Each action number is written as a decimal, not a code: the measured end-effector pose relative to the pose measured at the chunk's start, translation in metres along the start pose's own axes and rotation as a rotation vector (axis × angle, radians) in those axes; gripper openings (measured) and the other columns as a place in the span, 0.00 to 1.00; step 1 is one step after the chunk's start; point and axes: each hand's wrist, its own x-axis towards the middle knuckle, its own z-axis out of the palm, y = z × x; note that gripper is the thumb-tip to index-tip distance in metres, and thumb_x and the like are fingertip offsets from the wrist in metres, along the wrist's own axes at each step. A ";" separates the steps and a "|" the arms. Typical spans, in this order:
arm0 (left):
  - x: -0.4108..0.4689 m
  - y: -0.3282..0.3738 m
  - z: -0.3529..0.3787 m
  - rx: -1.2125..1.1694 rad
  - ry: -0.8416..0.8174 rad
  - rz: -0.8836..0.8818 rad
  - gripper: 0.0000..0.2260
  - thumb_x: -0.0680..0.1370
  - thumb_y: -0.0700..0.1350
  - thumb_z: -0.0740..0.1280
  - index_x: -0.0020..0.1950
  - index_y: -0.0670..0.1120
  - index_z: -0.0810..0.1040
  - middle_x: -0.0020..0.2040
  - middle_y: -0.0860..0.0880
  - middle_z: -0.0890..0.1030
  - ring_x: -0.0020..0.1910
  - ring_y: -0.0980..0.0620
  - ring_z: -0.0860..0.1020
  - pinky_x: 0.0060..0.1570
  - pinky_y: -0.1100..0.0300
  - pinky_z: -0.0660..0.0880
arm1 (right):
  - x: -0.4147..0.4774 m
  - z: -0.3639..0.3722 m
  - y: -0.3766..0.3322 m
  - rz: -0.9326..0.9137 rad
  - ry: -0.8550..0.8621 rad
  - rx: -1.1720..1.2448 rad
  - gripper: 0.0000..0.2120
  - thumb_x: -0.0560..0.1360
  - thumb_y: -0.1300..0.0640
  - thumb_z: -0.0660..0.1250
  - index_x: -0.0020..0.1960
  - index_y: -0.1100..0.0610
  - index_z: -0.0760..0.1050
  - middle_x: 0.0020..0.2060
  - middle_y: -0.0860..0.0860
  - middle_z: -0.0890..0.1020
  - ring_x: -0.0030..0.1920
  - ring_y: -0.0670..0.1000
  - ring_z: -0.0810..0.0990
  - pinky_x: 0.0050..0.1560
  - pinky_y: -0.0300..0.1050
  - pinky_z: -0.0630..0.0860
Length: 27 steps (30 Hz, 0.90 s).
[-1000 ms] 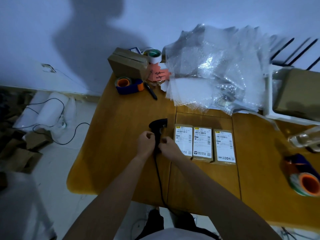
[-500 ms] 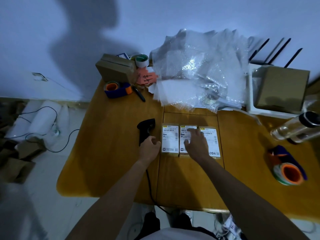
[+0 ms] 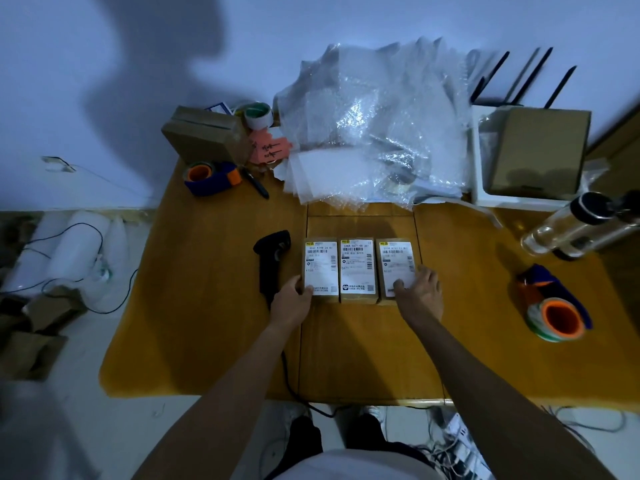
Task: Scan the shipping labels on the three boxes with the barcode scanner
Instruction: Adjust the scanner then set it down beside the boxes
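Three small cardboard boxes with white shipping labels face up lie side by side mid-table: the left box [image 3: 320, 261], middle box [image 3: 357, 268] and right box [image 3: 394, 261]. The black barcode scanner [image 3: 272, 258] lies flat on the wooden table [image 3: 207, 306] just left of them, with no hand on it. My left hand [image 3: 291, 303] rests against the near left corner of the left box, thumb on its label. My right hand [image 3: 420, 294] lies on the near right corner of the right box, fingers spread.
The scanner cable [image 3: 291, 382] runs off the front edge. A tape dispenser [image 3: 211, 176], a pen [image 3: 256, 183] and a brown carton [image 3: 204, 136] sit back left. Bubble wrap [image 3: 374, 133] fills the back centre. A white tray [image 3: 479, 188], a bottle [image 3: 581, 223] and another tape dispenser [image 3: 554, 306] are right.
Both hands left the scanner, which now lies on the table. My right hand crossed from the middle box to the right box; my left hand moved onto the left box.
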 end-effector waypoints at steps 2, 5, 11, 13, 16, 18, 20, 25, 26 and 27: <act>0.001 0.002 0.000 -0.002 -0.007 0.006 0.26 0.82 0.53 0.64 0.79 0.48 0.65 0.73 0.46 0.74 0.63 0.43 0.79 0.62 0.43 0.77 | 0.002 0.003 0.004 0.058 -0.063 0.061 0.29 0.80 0.46 0.64 0.74 0.62 0.64 0.68 0.60 0.72 0.67 0.62 0.73 0.62 0.57 0.75; 0.004 0.001 0.000 -0.009 -0.017 0.008 0.26 0.82 0.52 0.64 0.79 0.48 0.65 0.73 0.45 0.74 0.64 0.43 0.79 0.62 0.44 0.77 | 0.004 0.006 0.009 0.106 -0.112 0.119 0.29 0.81 0.43 0.62 0.74 0.61 0.64 0.67 0.60 0.74 0.65 0.62 0.75 0.59 0.56 0.76; 0.007 0.007 0.002 0.008 -0.064 0.019 0.26 0.82 0.52 0.65 0.79 0.49 0.64 0.71 0.46 0.75 0.58 0.45 0.81 0.57 0.45 0.80 | 0.008 0.006 0.016 0.135 -0.105 0.198 0.28 0.81 0.45 0.63 0.74 0.61 0.64 0.68 0.60 0.74 0.65 0.62 0.76 0.59 0.56 0.76; 0.007 0.011 0.005 0.016 -0.089 0.014 0.27 0.82 0.53 0.65 0.79 0.50 0.63 0.72 0.46 0.75 0.56 0.46 0.82 0.57 0.46 0.80 | 0.009 0.004 0.019 0.157 -0.085 0.213 0.28 0.81 0.46 0.63 0.74 0.61 0.63 0.68 0.60 0.74 0.65 0.63 0.76 0.59 0.56 0.77; 0.007 0.017 0.011 0.027 -0.109 0.003 0.28 0.82 0.52 0.65 0.80 0.50 0.62 0.75 0.45 0.71 0.60 0.45 0.80 0.58 0.46 0.80 | 0.012 0.001 0.022 0.174 -0.070 0.213 0.29 0.81 0.48 0.65 0.75 0.61 0.62 0.68 0.61 0.73 0.65 0.63 0.76 0.60 0.57 0.78; 0.005 0.021 0.013 0.021 -0.112 -0.004 0.27 0.82 0.51 0.65 0.80 0.50 0.61 0.75 0.45 0.71 0.61 0.45 0.79 0.58 0.46 0.80 | 0.014 -0.001 0.025 0.167 -0.077 0.213 0.29 0.80 0.48 0.65 0.75 0.61 0.62 0.68 0.61 0.73 0.64 0.64 0.77 0.60 0.58 0.78; 0.004 0.022 0.012 0.018 -0.120 -0.002 0.27 0.83 0.50 0.65 0.81 0.50 0.61 0.75 0.45 0.71 0.60 0.45 0.80 0.57 0.46 0.80 | 0.015 0.000 0.028 0.151 -0.092 0.220 0.30 0.81 0.48 0.65 0.76 0.61 0.61 0.69 0.61 0.73 0.65 0.63 0.77 0.60 0.58 0.78; 0.003 0.020 0.009 0.017 -0.122 -0.010 0.27 0.83 0.51 0.64 0.81 0.50 0.61 0.75 0.45 0.71 0.57 0.46 0.81 0.56 0.47 0.81 | 0.016 -0.001 0.028 0.109 -0.116 0.269 0.30 0.81 0.51 0.66 0.78 0.60 0.60 0.72 0.60 0.70 0.68 0.63 0.74 0.62 0.58 0.77; 0.003 0.021 0.009 0.015 -0.123 -0.011 0.27 0.83 0.51 0.64 0.81 0.50 0.61 0.75 0.45 0.71 0.56 0.46 0.82 0.56 0.47 0.81 | 0.017 0.000 0.029 0.099 -0.120 0.277 0.31 0.81 0.52 0.66 0.79 0.60 0.59 0.73 0.60 0.70 0.69 0.63 0.74 0.63 0.59 0.77; 0.004 0.020 0.010 0.007 -0.126 -0.007 0.27 0.83 0.51 0.64 0.81 0.50 0.60 0.75 0.45 0.71 0.56 0.47 0.81 0.55 0.47 0.81 | 0.017 0.000 0.029 0.093 -0.129 0.281 0.31 0.81 0.53 0.66 0.79 0.60 0.59 0.73 0.60 0.69 0.69 0.64 0.74 0.63 0.59 0.77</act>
